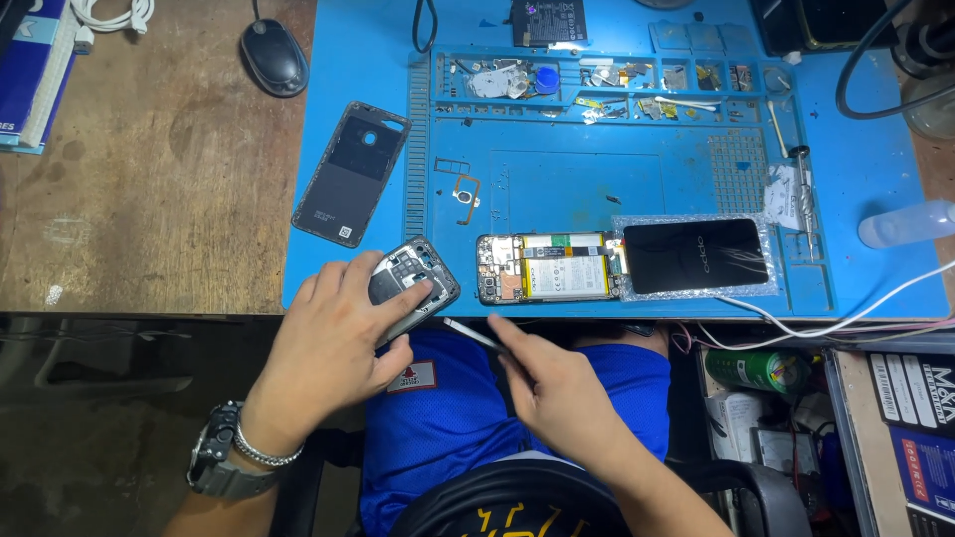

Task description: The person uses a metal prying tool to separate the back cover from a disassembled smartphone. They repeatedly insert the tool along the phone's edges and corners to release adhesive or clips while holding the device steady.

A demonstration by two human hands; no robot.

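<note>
1. Nearest the viewer, the right hand (557, 393) is closed in a pinch around thin metal tweezers (471, 333). The tweezers' long axis runs from lower right to upper left, and the tip points toward the phone frame held by the other hand.
2. Just left of it, the left hand (333, 333), with a watch and a bracelet on the wrist, is curled around a dark phone frame (418, 283). The thumb lies across the frame's face and the fingers wrap underneath.
3. The phone frame sits at the front edge of the bench (149, 199), partly over the blue work mat (557, 189). Its long axis tilts from lower left to upper right, and only its upper end shows beyond the hand.
4. Just right of the frame, an opened phone body (547, 267) lies flat on the mat with its long axis left to right, the battery and circuit board exposed.
5. Touching its right end, a black screen panel (696, 256) rests on bubble wrap.
6. Farther back and left, a dark back cover (351, 172) lies tilted across the mat's left edge.
7. Farthest off, small parts fill the mat's tray compartments (597, 80), and a black computer mouse (274, 57) sits on the bare wood.
</note>
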